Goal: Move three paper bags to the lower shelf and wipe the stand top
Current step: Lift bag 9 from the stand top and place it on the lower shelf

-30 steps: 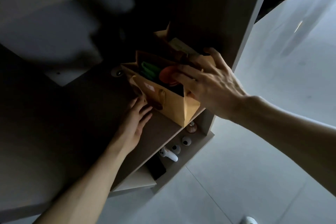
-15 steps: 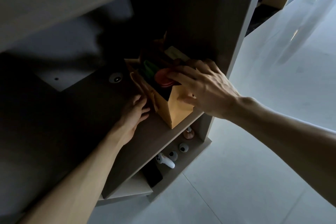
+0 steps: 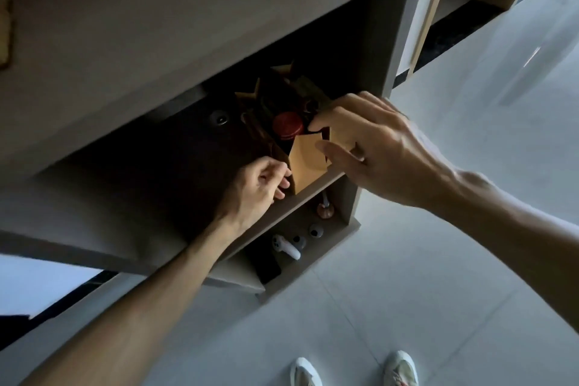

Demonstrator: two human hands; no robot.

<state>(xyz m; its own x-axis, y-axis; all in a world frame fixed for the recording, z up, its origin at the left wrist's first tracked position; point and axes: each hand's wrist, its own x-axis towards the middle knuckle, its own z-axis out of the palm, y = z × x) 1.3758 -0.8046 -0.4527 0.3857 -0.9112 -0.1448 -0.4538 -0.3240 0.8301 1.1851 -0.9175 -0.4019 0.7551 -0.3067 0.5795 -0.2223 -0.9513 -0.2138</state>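
Note:
A brown paper bag [image 3: 305, 163] stands on the lower shelf [image 3: 332, 178], at its right end by the front edge. A red round item [image 3: 288, 125] shows in its open mouth. My right hand [image 3: 376, 147] grips the bag's top rim, thumb outside and fingers over the edge. My left hand [image 3: 253, 191] has its fingers curled against the bag's lower left corner. Further paper bag edges [image 3: 282, 72] show dimly behind it in the dark recess. The grey stand top [image 3: 156, 25] runs above the shelf.
A cardboard box [image 3: 4, 9] sits on the stand top at far left. On the bottom shelf lie a white controller [image 3: 286, 247], small round objects [image 3: 316, 230] and an orange figurine [image 3: 326, 210]. The stand's side panel [image 3: 391, 41] is right of the bag. My shoes [image 3: 402, 367] stand on pale floor tiles.
The view has pulled up and back, so the stand top now shows. The bag sits further back on the shelf. My left hand's fingers have curled from flat against the bag.

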